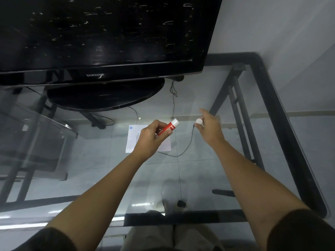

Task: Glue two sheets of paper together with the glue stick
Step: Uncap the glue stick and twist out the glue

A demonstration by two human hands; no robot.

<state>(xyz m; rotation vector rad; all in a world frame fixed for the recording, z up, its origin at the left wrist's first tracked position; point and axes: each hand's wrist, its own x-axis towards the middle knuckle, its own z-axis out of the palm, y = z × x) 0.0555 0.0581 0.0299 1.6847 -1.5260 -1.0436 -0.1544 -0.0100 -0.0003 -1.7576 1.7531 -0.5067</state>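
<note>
Glue stick: the glue stick (167,128) is a red tube with white print along its side and a white end pointing up and to the right; it is tilted, held above the paper and clear of the table.
Cap: a small round white cap (198,121) is off the tube, a short way to its right.
Paper: white printed paper (131,140) lies flat on the glass table (208,169), with a small blue logo at its upper left corner; the left hand covers much of it, and I cannot tell whether it is one sheet or two.
Left hand: the left hand (149,137) is curled closed around the lower part of the glue stick, fingers wrapped over the red body, the white end standing out past the thumb.
Right hand: the right hand (211,128) pinches the cap between thumb and fingertips; its index finger is stretched out, pointing up and left.
Surroundings: a black Samsung television (101,38) stands on its round base at the back of the table; a thin black cable (188,144) runs from near the right hand and curves past the paper's lower right corner.
</note>
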